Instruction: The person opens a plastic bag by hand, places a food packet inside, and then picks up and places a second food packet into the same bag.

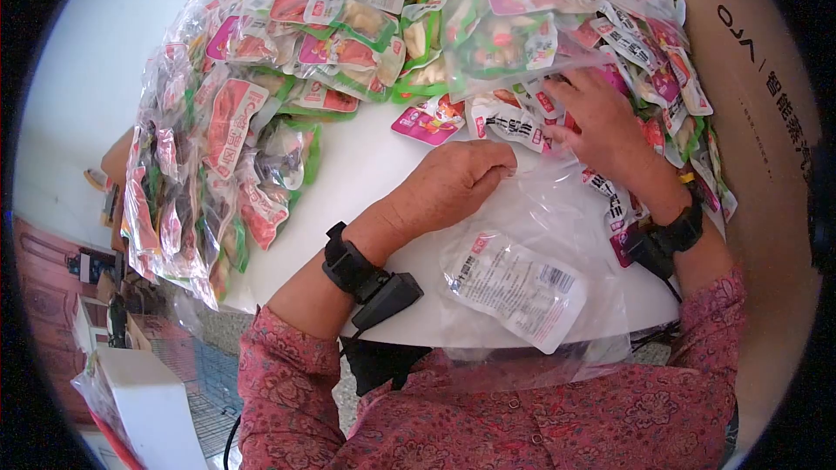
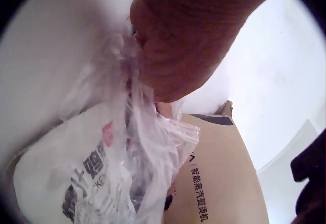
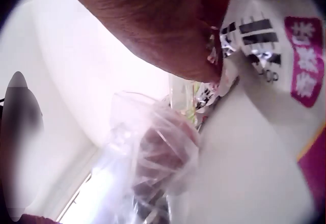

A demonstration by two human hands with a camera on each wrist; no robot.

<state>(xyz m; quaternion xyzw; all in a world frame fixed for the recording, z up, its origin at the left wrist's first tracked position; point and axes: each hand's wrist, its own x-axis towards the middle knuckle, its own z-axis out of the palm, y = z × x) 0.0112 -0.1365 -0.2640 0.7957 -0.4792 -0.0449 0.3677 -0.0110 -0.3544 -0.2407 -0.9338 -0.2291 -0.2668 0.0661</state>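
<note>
My left hand (image 1: 453, 181) pinches the edge of a clear plastic bag (image 1: 540, 209) over the white table. Inside the bag, near the table's front edge, lies a white snack packet (image 1: 515, 285) with its printed back up. The left wrist view shows the bag bunched at the left hand (image 2: 178, 46). My right hand (image 1: 605, 126) reaches into the packets on the right, thumb and forefinger spread apart beside a white packet with black characters (image 1: 509, 126). In the right wrist view, the right hand's (image 3: 153, 25) fingertips are mostly hidden.
Heaped snack packets (image 1: 348, 43) cover the back of the table, and bagged packets (image 1: 187, 183) line its left side. Another filled clear bag (image 1: 522, 22) lies behind the right hand. A tall cardboard box (image 1: 758, 165) stands along the right edge. A wire cage (image 1: 205, 365) is below left.
</note>
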